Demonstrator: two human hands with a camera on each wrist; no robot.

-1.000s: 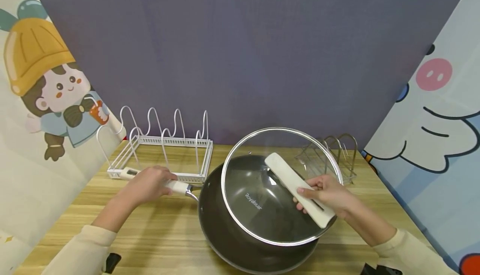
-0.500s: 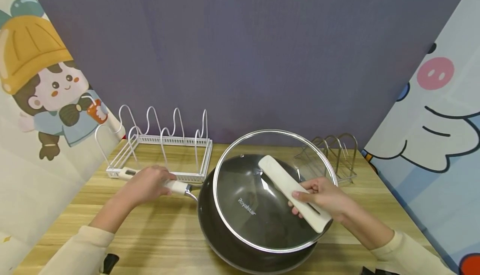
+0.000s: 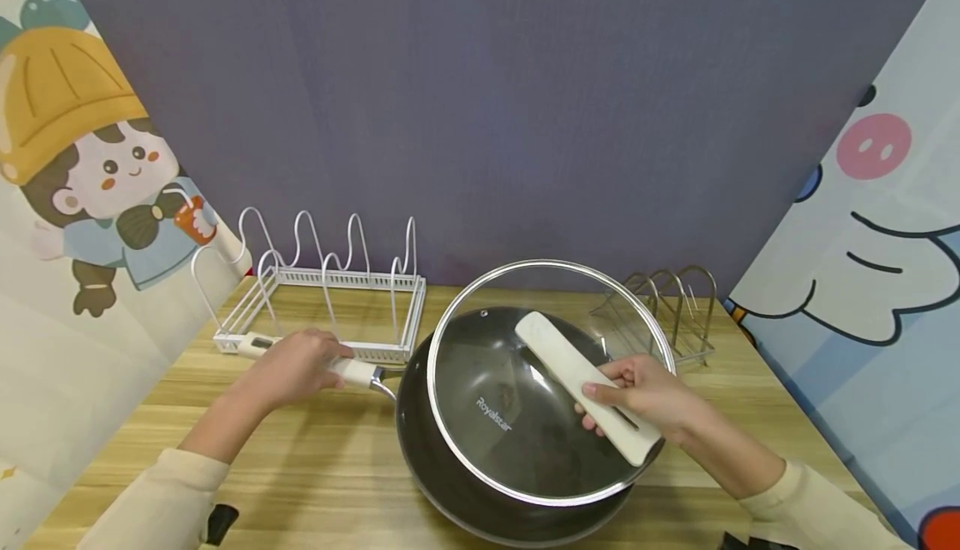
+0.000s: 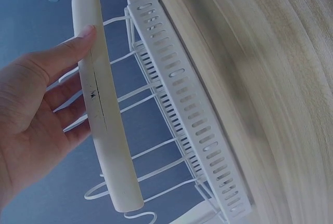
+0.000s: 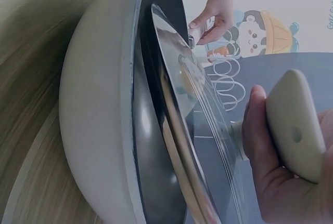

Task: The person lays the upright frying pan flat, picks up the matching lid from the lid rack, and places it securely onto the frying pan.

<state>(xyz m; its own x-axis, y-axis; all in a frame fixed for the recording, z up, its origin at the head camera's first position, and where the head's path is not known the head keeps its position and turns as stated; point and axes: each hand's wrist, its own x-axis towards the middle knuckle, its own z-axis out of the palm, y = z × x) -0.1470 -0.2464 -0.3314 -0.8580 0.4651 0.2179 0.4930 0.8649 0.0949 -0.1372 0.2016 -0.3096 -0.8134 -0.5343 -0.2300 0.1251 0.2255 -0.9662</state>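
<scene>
A deep dark frying pan (image 3: pixel 442 467) stands on the wooden table, pale on the outside (image 5: pixel 96 109). My left hand (image 3: pixel 296 367) grips its cream handle (image 4: pixel 106 109), which points left; the left wrist view shows the thumb on one side and fingers behind. Over the pan is a clear glass lid (image 3: pixel 491 412) with a metal rim, lying off-centre toward the right. My right hand (image 3: pixel 648 396) holds the lid's long cream handle (image 3: pixel 573 371), thumb on top. The right wrist view shows the lid tilted, its lower edge within the pan's rim (image 5: pixel 132 104).
A white wire rack (image 3: pixel 386 354) stands behind the pan handle at the left. A smaller metal rack (image 3: pixel 678 317) stands at the back right, partly seen through the lid. A dark cloth wall (image 3: pixel 480 117) rises behind the table (image 3: pixel 322 475).
The right hand has shifted the lid left and slightly toward me over the pan, then stayed nearly still over the last half second. The left hand and pan have hardly moved.
</scene>
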